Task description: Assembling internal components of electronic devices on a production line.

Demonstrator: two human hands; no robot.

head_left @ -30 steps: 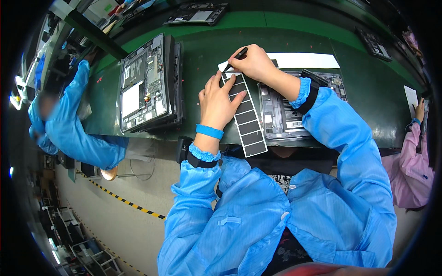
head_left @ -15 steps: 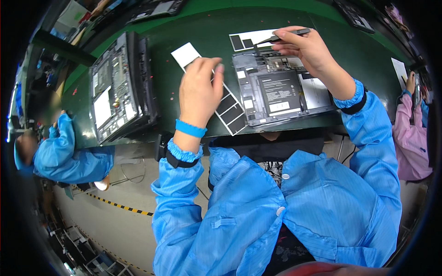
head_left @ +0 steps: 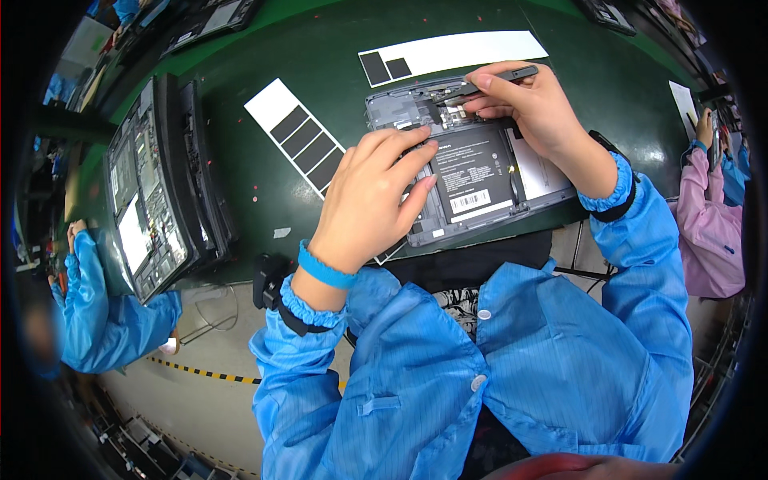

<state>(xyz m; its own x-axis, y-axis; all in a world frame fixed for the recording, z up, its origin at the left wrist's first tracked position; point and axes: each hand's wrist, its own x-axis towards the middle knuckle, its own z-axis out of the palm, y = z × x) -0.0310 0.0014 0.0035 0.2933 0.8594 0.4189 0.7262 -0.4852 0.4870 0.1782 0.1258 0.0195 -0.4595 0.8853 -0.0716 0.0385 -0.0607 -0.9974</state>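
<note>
An open-backed laptop base (head_left: 428, 180), with its black battery (head_left: 476, 172) showing, lies in front of me. My right hand (head_left: 532, 104) is closed on black tweezers (head_left: 522, 73), whose tips reach down to the far part of the base. A small dark pad (head_left: 432, 110) seems to lie at those tips; whether they grip it I cannot tell. My left hand (head_left: 364, 188) rests with fingers apart along the base's left side, fingertips touching it. Beneath that hand runs a white strip with black rectangular pads (head_left: 296, 136), partly covered. Another white strip (head_left: 472, 52) with two black pads lies beyond the base.
At left on the green table (head_left: 256, 64) stands a stack of opened laptop bases (head_left: 160, 176). A small pale scrap (head_left: 282, 233) lies near the front edge. People in blue (head_left: 104, 312) and pink (head_left: 708, 232) sleeves sit at the left and right.
My left hand has come right and down onto the base's left side. The tweezers have moved from beside the far strip to over the base. The whole view has shifted a little.
</note>
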